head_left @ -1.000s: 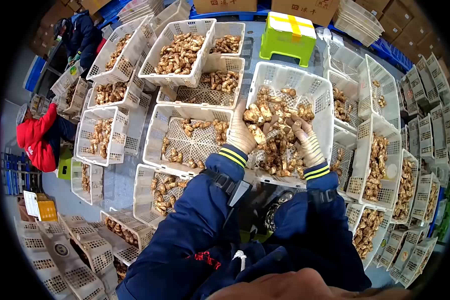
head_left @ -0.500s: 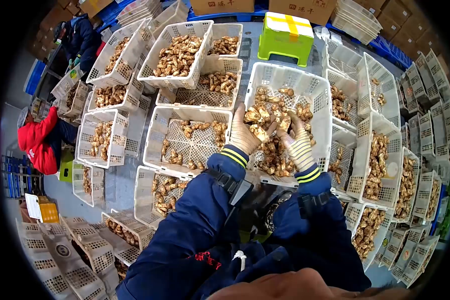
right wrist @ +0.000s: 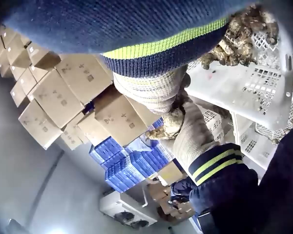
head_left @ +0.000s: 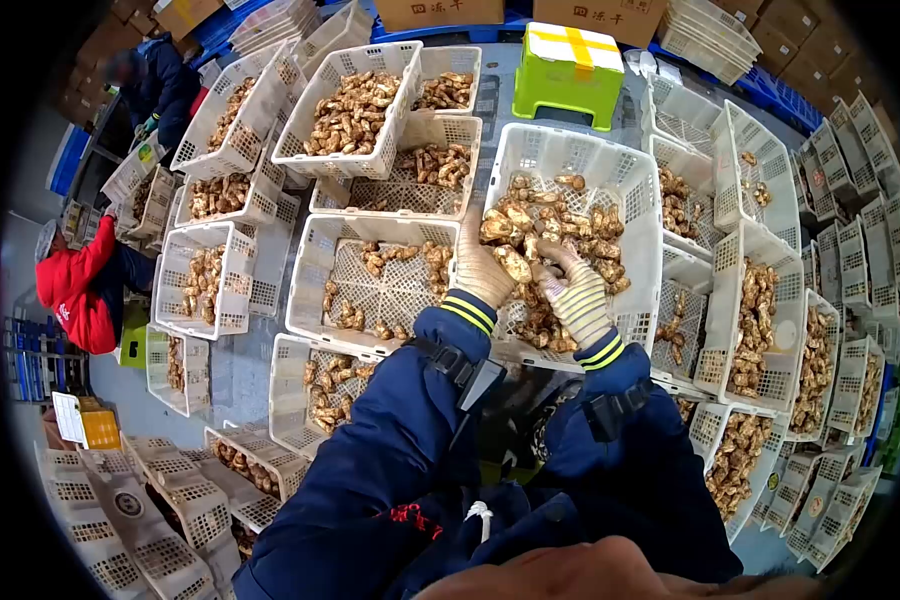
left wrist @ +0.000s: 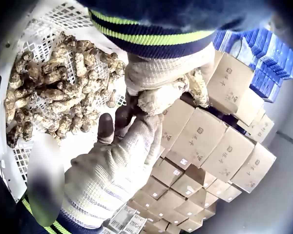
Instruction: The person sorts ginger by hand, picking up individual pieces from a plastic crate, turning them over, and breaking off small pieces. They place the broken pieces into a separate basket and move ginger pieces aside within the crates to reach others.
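Over a white perforated crate [head_left: 630, 190], my gloved left hand [head_left: 483, 268] grips a few brown-and-white mushrooms [head_left: 507, 222] against its palm. One pale, thick mushroom [left wrist: 161, 97] shows between the two hands in the left wrist view, and a second mushroom [left wrist: 198, 87] sticks out past the left hand. From the other side my gloved right hand [head_left: 580, 300] bends its dark-tipped fingers at the pale mushroom, pinching it. The right wrist view shows that mushroom [right wrist: 173, 123] between both gloves, the right fingertips partly hidden. Beneath the hands lie many loose mushrooms [head_left: 600, 240].
Crates of mushrooms surround me, including a sparsely filled crate [head_left: 305, 270] on the left and a fuller crate [head_left: 745, 320] on the right. A green stool [head_left: 568, 75] stands beyond the work crate. Cartons [head_left: 600, 15] line the back; a person in red [head_left: 75, 285] works at far left.
My right hand has moved left and down toward the left hand; the mushroom it held up half a second ago is no longer distinct. The left hand stays in place with its mushrooms.
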`<action>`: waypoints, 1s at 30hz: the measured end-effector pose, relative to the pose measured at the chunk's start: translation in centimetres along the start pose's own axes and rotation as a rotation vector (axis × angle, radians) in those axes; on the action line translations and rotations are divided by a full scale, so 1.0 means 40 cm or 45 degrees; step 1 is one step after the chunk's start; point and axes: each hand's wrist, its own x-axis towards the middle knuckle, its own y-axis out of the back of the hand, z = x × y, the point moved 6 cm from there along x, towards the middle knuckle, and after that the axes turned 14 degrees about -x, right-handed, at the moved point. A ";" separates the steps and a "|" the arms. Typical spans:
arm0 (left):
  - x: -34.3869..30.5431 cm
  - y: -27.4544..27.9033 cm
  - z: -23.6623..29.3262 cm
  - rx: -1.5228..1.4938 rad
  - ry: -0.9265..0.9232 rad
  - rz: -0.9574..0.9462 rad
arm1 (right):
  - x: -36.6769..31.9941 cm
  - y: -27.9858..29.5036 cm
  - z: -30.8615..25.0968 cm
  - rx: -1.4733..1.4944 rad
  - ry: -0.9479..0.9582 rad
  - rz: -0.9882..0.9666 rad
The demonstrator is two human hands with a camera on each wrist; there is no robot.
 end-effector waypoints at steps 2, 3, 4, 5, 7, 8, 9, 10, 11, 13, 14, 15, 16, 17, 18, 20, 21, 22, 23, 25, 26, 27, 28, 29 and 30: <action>0.006 0.007 0.004 -0.020 -0.018 0.004 | -0.001 -0.006 0.004 -0.097 0.109 0.043; 0.007 0.007 0.005 -0.029 -0.026 0.006 | -0.001 -0.004 -0.009 -0.145 0.164 0.066; 0.007 0.004 0.008 -0.027 -0.015 -0.004 | -0.007 -0.008 -0.010 -0.027 0.089 -0.022; 0.006 0.003 0.011 -0.022 -0.018 -0.018 | -0.010 -0.012 -0.017 -0.067 0.138 -0.008; 0.001 0.003 0.015 -0.013 -0.027 -0.045 | -0.014 -0.022 -0.026 -0.145 0.235 0.016; -0.001 0.001 0.019 0.003 -0.031 -0.070 | -0.012 -0.031 -0.019 -0.121 0.205 -0.021; -0.003 -0.004 0.018 0.004 -0.030 -0.093 | -0.013 -0.032 -0.020 -0.078 0.180 0.001; -0.004 -0.009 0.017 0.005 -0.028 -0.117 | -0.015 -0.035 -0.023 -0.035 0.156 0.023; -0.005 -0.014 0.015 0.006 -0.025 -0.140 | -0.016 -0.034 -0.023 0.008 0.131 0.046; -0.014 -0.025 0.006 0.013 0.007 -0.123 | -0.011 -0.022 -0.031 -0.122 0.192 0.147; -0.018 -0.033 0.001 0.014 0.047 -0.155 | -0.014 -0.018 -0.025 -0.072 0.140 0.144; -0.023 -0.042 -0.003 0.015 0.085 -0.189 | -0.014 -0.014 -0.031 -0.021 0.089 0.140; -0.028 -0.050 -0.004 0.036 0.082 -0.203 | -0.017 -0.010 -0.033 0.038 0.073 0.168; -0.031 -0.056 -0.006 0.028 0.083 -0.199 | -0.017 -0.006 -0.037 -0.047 0.136 0.214; -0.029 -0.055 -0.007 0.019 0.084 -0.194 | -0.016 -0.002 -0.043 -0.132 0.199 0.259; -0.018 -0.042 -0.007 -0.041 0.095 -0.112 | -0.013 0.009 -0.049 -0.356 0.270 0.283; -0.017 -0.043 -0.009 -0.056 0.087 -0.118 | -0.015 0.021 -0.058 -0.288 0.266 0.308; -0.015 -0.043 -0.010 -0.070 0.078 -0.124 | -0.016 0.032 -0.068 -0.220 0.263 0.334; -0.013 -0.043 -0.011 -0.085 0.068 -0.129 | -0.016 0.039 -0.071 -0.150 0.261 0.358; -0.015 -0.050 -0.024 -0.092 0.154 -0.130 | -0.006 0.041 -0.038 0.012 0.246 0.436; -0.016 -0.049 -0.028 -0.109 0.173 -0.100 | -0.006 0.047 -0.024 -0.035 0.251 0.490; -0.020 -0.052 -0.033 -0.124 0.194 -0.069 | -0.005 0.057 -0.027 -0.082 0.255 0.545; -0.034 -0.060 -0.041 -0.082 0.258 -0.114 | 0.002 0.057 -0.016 0.042 0.219 0.518; -0.045 -0.059 -0.053 -0.103 0.341 -0.066 | 0.013 0.053 0.012 0.127 0.157 0.530; -0.044 -0.055 -0.060 -0.066 0.365 -0.066 | 0.028 0.060 0.015 0.165 0.172 0.484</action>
